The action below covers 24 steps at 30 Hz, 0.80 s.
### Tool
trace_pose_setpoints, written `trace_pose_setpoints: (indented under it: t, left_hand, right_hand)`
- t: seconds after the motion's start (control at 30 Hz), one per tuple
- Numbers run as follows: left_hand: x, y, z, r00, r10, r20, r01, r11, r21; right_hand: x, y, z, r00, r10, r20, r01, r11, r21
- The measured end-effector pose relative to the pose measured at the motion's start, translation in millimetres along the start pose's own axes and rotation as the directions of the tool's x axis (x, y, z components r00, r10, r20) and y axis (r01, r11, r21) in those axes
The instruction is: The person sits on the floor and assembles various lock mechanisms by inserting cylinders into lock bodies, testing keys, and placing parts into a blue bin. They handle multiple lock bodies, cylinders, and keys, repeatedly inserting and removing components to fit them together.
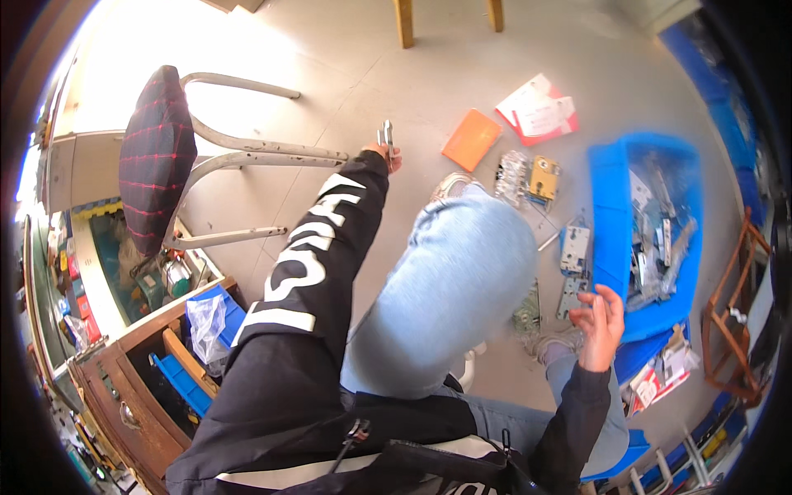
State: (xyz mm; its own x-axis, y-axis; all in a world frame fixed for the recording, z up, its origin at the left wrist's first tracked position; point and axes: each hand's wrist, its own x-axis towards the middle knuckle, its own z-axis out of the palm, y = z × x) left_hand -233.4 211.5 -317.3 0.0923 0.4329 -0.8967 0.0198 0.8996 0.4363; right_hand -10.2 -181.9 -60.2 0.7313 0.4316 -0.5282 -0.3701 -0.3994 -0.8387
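Head view: metal piece (388,134) in left hand (392,157)

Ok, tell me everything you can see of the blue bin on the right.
The blue bin is an open-topped, roughly rectangular tub, plastic by its look, slightly blurred. It sits upright at floor level, with its left outer wall showing. Inside lie jumbled silvery metal parts, some seemingly in clear wrapping. The right hand is by its near-left corner; contact can't be told.
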Motion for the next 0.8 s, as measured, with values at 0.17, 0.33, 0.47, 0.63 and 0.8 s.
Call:
trace_pose_setpoints:
  t: [0.17,0.33,0.47,0.63,0.8]
  left_hand:
    - [47,-34,-31,0.998,-0.04,-0.053,0.026,0.969,-0.244]
    - [60,-31,-25,0.989,0.133,-0.057,-0.144,0.947,-0.288]
    - [100,-47,-53,0.962,0.171,-0.212,-0.22,0.947,-0.234]
    - [145,-41,-80,0.965,0.012,0.262,0.061,0.961,-0.269]
    - [10,73,20,0.703,0.137,0.697,-0.157,0.987,-0.035]
  right_hand:
    - [17,23,-1,0.993,0.115,-0.01,-0.115,0.992,-0.059]
    - [19,29,-3,0.986,0.167,0.0,-0.167,0.982,-0.088]
    - [13,22,-2,0.991,0.126,0.052,-0.121,0.989,-0.079]
    - [2,18,-6,0.993,0.049,0.109,-0.046,0.999,-0.025]
    - [2,25,-19,0.983,-0.175,0.059,0.18,0.978,-0.101]
